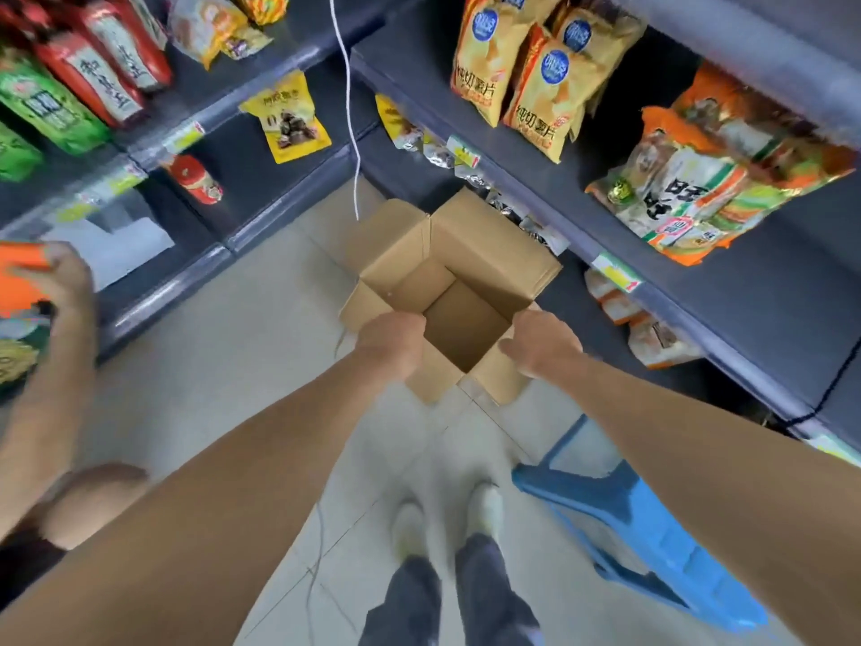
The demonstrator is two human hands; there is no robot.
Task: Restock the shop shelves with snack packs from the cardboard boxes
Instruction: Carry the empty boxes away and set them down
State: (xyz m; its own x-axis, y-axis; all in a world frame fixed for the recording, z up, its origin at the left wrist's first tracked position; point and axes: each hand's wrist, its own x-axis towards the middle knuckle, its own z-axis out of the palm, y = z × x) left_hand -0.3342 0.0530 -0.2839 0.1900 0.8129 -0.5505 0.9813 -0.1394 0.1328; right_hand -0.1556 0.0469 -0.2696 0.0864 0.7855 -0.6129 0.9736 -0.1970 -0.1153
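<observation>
Gaping open by the corner where the shelves meet, the box shows a bare brown inside, its flaps spread outward. On the near-left rim the left hand has its grip clamped, fingers curled over the edge; the right hand has its grip closed on the near-right flap. Whether the box rests on the floor or hangs just above it I cannot tell. The right shelf holds yellow chip bags and orange packs; the left shelf holds red bags and green bags. A white cord hangs beyond the box. A blue stool lies beside the person's shoes. At far left another hand grips an orange pack
</observation>
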